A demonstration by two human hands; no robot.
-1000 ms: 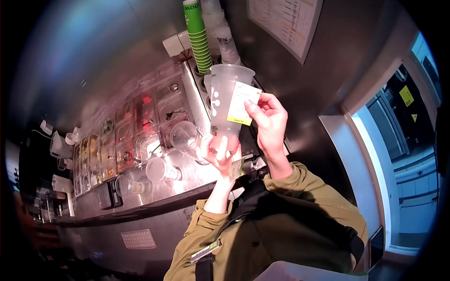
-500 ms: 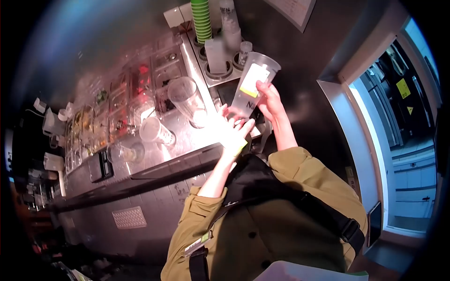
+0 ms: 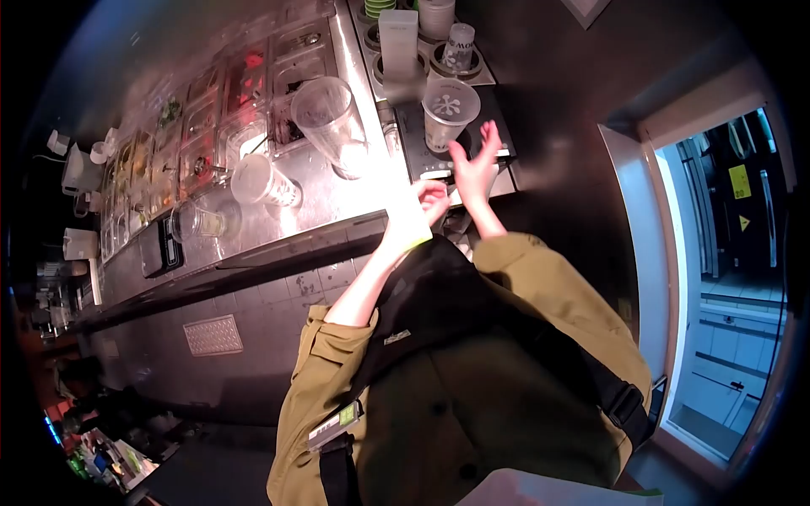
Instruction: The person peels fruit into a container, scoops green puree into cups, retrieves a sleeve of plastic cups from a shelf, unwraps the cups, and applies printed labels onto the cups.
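Note:
A translucent plastic cup [image 3: 446,126] with a white flower print stands upright on a flat black device [image 3: 412,139]. My right hand [image 3: 476,164] is just beside the cup on its near right side, open, thumb and fingers spread, holding nothing. Lower and to the left, my left hand [image 3: 430,202] hovers near the counter edge with its fingers curled in and nothing visible in them. Glare washes out much of that hand. A yellow-green edge [image 3: 419,242] shows at its wrist; what it belongs to is unclear.
On the steel counter [image 3: 316,202] stand a tall clear cup [image 3: 327,118], a printed cup [image 3: 261,181] and another clear cup [image 3: 202,221]. Several ingredient bins [image 3: 202,126] lie behind them. Cup holders with a white container [image 3: 398,42] are beyond the device. A doorway opens at right.
The cup has left my hands and now stands on the black device. My right hand has opened off it; my left hand has drawn away and curled. The view has shifted.

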